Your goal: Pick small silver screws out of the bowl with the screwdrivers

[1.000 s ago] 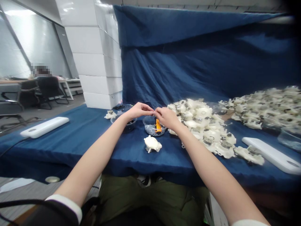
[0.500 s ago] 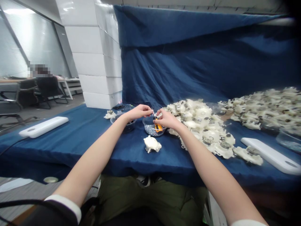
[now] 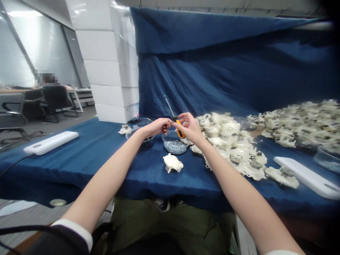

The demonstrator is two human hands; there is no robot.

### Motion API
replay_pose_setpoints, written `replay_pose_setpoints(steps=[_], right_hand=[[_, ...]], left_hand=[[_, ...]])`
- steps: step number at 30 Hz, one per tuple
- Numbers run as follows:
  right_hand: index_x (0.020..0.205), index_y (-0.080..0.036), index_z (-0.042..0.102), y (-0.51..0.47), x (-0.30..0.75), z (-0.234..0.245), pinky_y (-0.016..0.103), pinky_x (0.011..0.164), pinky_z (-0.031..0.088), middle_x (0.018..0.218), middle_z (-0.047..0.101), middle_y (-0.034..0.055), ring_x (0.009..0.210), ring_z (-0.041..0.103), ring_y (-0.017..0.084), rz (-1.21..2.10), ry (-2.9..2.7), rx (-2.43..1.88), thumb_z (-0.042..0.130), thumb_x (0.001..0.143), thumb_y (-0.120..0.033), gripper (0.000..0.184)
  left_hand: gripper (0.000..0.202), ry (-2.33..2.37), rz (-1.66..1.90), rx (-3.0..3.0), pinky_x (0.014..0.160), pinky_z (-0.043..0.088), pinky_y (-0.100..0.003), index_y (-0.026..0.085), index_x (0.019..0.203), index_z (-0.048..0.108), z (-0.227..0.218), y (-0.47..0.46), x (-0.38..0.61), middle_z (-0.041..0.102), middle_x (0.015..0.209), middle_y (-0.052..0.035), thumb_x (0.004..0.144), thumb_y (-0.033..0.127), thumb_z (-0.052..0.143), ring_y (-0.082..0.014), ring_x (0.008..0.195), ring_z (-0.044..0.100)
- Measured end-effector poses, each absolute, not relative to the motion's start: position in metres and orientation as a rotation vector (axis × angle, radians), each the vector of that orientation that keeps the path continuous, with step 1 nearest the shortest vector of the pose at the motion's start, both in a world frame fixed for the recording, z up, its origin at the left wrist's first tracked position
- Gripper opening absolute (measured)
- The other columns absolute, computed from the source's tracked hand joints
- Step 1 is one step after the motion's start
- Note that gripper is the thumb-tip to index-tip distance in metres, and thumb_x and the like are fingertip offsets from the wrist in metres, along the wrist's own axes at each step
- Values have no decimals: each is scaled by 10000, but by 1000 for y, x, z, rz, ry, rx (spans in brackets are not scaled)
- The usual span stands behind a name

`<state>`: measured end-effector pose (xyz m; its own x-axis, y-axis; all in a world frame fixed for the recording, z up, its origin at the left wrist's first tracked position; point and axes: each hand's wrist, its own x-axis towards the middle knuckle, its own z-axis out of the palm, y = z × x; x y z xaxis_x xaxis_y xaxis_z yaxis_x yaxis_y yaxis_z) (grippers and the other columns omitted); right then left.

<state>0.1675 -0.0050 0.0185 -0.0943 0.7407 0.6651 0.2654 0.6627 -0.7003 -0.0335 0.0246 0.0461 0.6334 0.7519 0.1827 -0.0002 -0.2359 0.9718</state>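
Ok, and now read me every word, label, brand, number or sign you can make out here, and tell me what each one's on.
No text can be read anywhere in this view.
Lowest white box: faint marks on its side, too small and blurred to read.
Screwdriver in the right hand: no lettering can be made out on its orange and black handle.
Pale part in front: no readable marking.
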Motion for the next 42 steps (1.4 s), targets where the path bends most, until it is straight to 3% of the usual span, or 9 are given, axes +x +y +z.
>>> replay_pose_setpoints(steps=[4, 7, 11, 15, 18, 24, 42], right_hand=[[1088, -233, 593, -8, 167, 19, 305, 669, 542, 959, 694, 23, 726, 650, 160, 366, -1718, -784, 865, 696, -520, 557], [1029, -244, 629, -11, 166, 18, 315, 705, 536, 917, 714, 5, 773, 666, 178, 256, -1835, -808, 855, 720, -504, 463], [1089, -253, 633, -17, 164, 19, 327, 728, 535, 940, 721, 6, 788, 670, 186, 208, -1884, -836, 832, 751, -499, 464], [1234, -244, 582, -21, 166, 24, 330, 782, 551, 1070, 716, 49, 906, 680, 205, 267, -1816, -839, 746, 832, -520, 515], [1262, -235, 578, -22, 167, 27, 326, 759, 558, 1108, 718, 57, 847, 676, 191, 351, -1788, -844, 694, 871, -541, 510], [1289, -237, 612, -20, 165, 25, 356, 768, 588, 1092, 732, 59, 859, 704, 219, 425, -1792, -832, 657, 906, -559, 502], [1475, -255, 437, -14, 164, 19, 350, 676, 629, 1175, 703, 88, 964, 733, 248, 526, -1749, -751, 589, 941, -648, 681]], left_hand=[[387, 628, 813, 1868, 591, 443, -250, 156, 805, 599, 49, 19, -35, 437, 679, 25, 887, 529, 666, -99, 602, 425], [467, 670, 767, 2055, 583, 400, -242, 137, 871, 654, 51, 16, -37, 519, 694, 5, 885, 604, 663, -101, 613, 462], [495, 651, 833, 2130, 559, 353, -236, 117, 855, 706, 52, 18, -37, 580, 693, -20, 902, 604, 637, -96, 600, 466], [479, 605, 1197, 1979, 531, 372, -233, 152, 771, 623, 53, 26, -35, 479, 600, 24, 889, 615, 652, -88, 535, 423], [468, 555, 1354, 1826, 538, 402, -236, 178, 783, 566, 54, 30, -37, 440, 577, 43, 886, 624, 660, -83, 506, 396], [495, 510, 1370, 1811, 548, 407, -236, 185, 779, 530, 54, 31, -38, 426, 571, 46, 883, 651, 658, -84, 514, 408], [480, 456, 1358, 1945, 548, 416, -222, 187, 806, 533, 54, 26, -37, 471, 563, 53, 908, 643, 641, -80, 514, 417]])
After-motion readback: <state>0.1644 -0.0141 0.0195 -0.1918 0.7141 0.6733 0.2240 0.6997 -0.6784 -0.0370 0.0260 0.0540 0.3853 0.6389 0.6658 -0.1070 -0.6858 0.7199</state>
